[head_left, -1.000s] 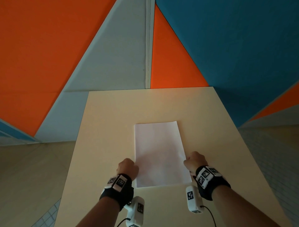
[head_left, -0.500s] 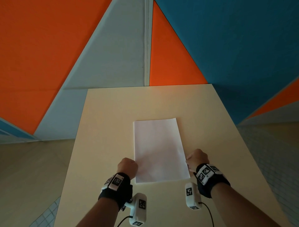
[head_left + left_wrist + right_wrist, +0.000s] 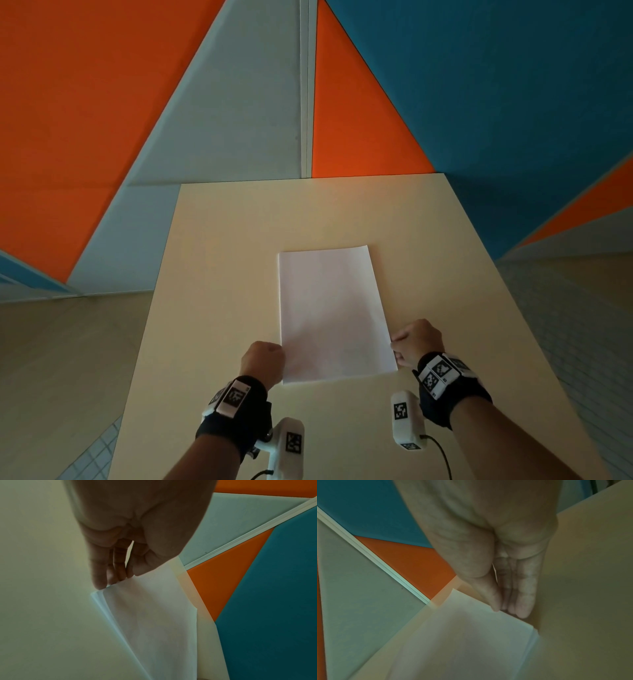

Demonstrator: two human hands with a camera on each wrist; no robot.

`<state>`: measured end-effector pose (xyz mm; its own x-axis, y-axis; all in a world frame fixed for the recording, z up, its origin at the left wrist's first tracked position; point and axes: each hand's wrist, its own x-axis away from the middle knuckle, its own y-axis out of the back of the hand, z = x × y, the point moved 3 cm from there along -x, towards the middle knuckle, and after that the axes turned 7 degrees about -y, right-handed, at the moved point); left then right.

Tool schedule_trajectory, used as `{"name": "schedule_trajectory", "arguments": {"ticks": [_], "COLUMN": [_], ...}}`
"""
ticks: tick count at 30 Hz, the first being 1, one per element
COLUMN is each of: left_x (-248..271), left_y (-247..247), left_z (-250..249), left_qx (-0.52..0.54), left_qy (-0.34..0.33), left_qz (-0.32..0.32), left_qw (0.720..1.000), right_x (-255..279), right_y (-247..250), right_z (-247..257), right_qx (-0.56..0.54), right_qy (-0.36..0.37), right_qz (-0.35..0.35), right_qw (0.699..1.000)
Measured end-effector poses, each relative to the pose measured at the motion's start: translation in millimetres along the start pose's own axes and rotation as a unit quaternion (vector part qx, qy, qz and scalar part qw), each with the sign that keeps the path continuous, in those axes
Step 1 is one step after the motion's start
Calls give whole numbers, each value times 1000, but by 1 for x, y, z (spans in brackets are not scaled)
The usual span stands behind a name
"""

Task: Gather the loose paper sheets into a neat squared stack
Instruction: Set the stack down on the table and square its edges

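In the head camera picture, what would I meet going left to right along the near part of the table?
Bare table → left hand → paper stack → right hand → bare table again.

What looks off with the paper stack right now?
Mostly tidy. The paper stack lies slightly skewed on the table, and at its near left corner, by the left hand, lower sheets fan out past the top one.

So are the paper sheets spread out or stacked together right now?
Stacked: the paper sheets lie as one pile on the table, left hand and right hand at its sides. Near corners still fan slightly.
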<state>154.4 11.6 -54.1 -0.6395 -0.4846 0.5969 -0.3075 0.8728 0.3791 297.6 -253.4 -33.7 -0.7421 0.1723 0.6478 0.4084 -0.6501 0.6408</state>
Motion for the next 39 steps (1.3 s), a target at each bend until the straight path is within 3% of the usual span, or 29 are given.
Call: {"name": "schedule_trajectory", "arguments": {"ticks": [8,14,20,25,29,34,39], "left_x": [-2,-49,-77,-95,-96,-100,-106], "left_y": [15,32,21,19,21,25,26], "left_z": [-22,-70,-98,-100,-100,-98,-106], "left_qx": [-22,63,123,185,164,201,197], "left_qy": [6,-39,-30,-8,-13,-2,-1], "left_qz": [10,-11,1,-1,35,-5,-5], "left_qw": [1000,997,992,983,986,980,980], "right_x": [-23,-33,-57,-56,-61,-64,-68], "right_y": [8,29,19,17,11,11,12], "right_z": [0,66,113,135,141,146,154], "right_qx": [1,-33,-12,-22,-19,-29,-50], "right_qy": [-3,44,36,10,9,-1,-2], "right_qz": [-17,14,83,101,120,100,93], "right_qw": [1000,998,996,995,993,995,994]}}
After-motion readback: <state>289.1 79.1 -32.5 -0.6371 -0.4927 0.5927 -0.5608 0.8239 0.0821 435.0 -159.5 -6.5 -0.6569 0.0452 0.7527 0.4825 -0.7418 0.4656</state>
